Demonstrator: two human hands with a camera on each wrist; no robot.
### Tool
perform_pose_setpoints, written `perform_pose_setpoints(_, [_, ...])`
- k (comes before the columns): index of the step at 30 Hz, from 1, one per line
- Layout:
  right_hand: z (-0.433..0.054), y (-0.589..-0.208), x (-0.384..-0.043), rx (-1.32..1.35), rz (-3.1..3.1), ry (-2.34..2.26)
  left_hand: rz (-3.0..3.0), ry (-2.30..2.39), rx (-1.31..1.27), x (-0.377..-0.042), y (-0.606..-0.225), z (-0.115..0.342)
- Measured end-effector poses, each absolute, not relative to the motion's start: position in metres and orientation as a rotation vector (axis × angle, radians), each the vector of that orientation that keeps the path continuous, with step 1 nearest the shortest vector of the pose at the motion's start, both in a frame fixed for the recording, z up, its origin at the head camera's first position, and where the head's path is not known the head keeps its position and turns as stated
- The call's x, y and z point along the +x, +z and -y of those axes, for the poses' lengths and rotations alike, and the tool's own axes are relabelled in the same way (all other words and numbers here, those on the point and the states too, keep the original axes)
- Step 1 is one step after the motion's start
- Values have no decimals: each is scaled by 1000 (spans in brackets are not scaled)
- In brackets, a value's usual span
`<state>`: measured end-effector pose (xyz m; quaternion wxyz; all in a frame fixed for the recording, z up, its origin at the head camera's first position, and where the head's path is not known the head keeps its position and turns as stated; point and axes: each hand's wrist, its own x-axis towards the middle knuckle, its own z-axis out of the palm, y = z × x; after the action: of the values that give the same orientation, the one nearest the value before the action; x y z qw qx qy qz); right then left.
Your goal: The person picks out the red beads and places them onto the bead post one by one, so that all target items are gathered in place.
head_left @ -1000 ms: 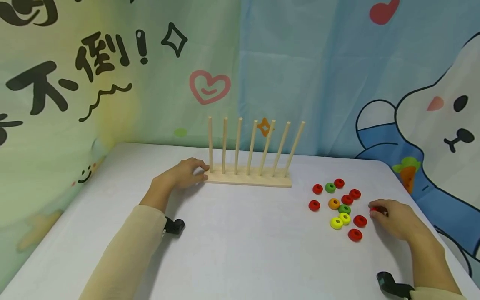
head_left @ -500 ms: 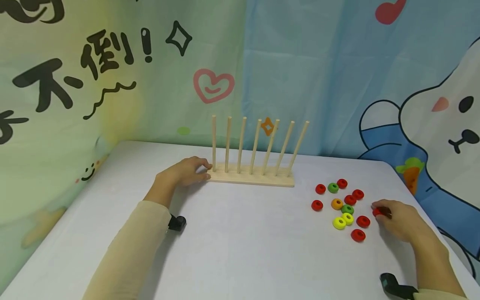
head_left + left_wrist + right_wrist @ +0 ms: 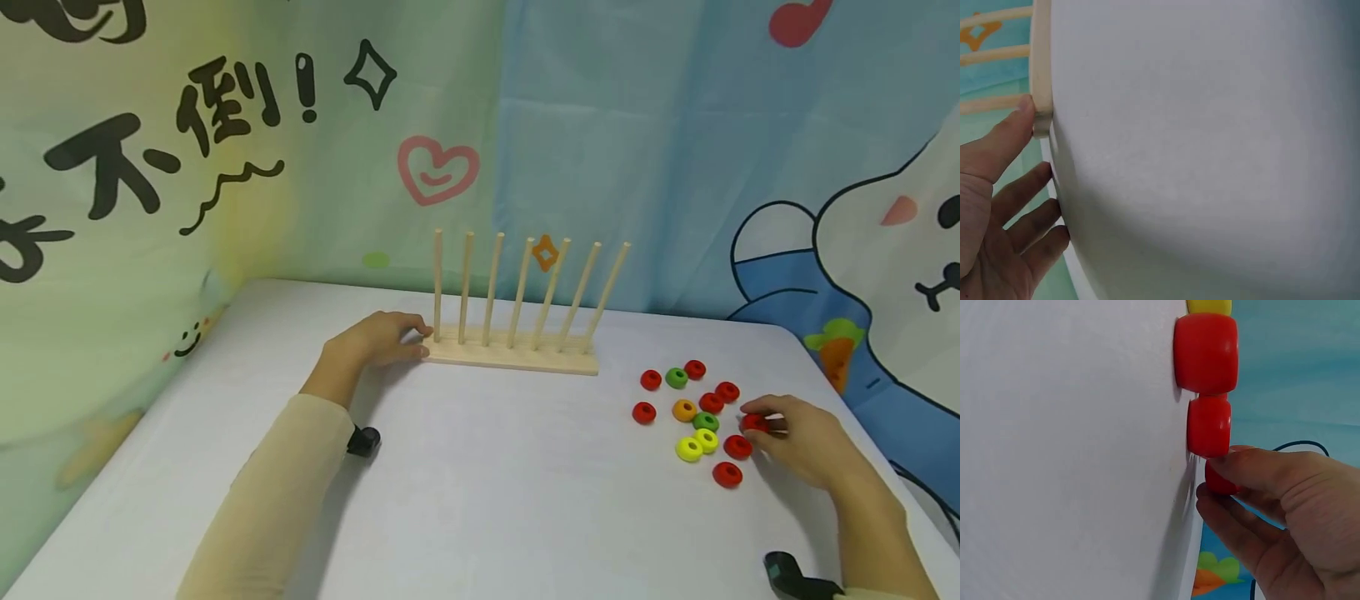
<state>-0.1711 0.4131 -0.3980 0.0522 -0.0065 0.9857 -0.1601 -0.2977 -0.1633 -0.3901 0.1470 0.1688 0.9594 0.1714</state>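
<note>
In the head view, the right hand (image 3: 804, 437) is a touch nearer the peg rack (image 3: 510, 356) than a second ago, and more of its red bead (image 3: 753, 423) shows; the left hand (image 3: 378, 340) keeps its place at the rack's left end. Well to the right of the rack, the right hand has thumb and fingers closed on that bead. The left hand's thumb and a finger hold the rack's end from either side. Seven pegs (image 3: 492, 287) rise from the rack. To its right, the table (image 3: 540, 483) bears seven other red beads (image 3: 643, 413), two green beads (image 3: 677, 378), an orange bead (image 3: 678, 412) and two yellow beads (image 3: 689, 451).

From the left wrist, I see the thumb's tip on the rack's end, with three fingers slightly apart just past it.

From the right wrist, the held bead sits pinched; whether it touches the next red one, I can't tell.
</note>
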Motion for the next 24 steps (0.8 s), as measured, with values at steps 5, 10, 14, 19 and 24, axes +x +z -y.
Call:
perform_pose_setpoints(5, [-412, -396, -168, -47, -3061, -489, -2770, 509, 481, -298, -390, 162])
perform_pose_setpoints(10, [-403, -394, -171, -79, -3084, -534, -2779, 540, 461, -297, -396, 166])
perform_pose_setpoints(14, [-399, -389, -169, -92, -3100, -550, -2749, 569, 458, -295, -398, 164])
perform_pose_setpoints(19, [-391, -378, -168, -137, -3201, -587, -2731, 585, 438, -292, -396, 166])
perform_pose_setpoints(24, [-378, -371, -170, -175, -3223, -671, -2751, 598, 428, -294, -398, 170])
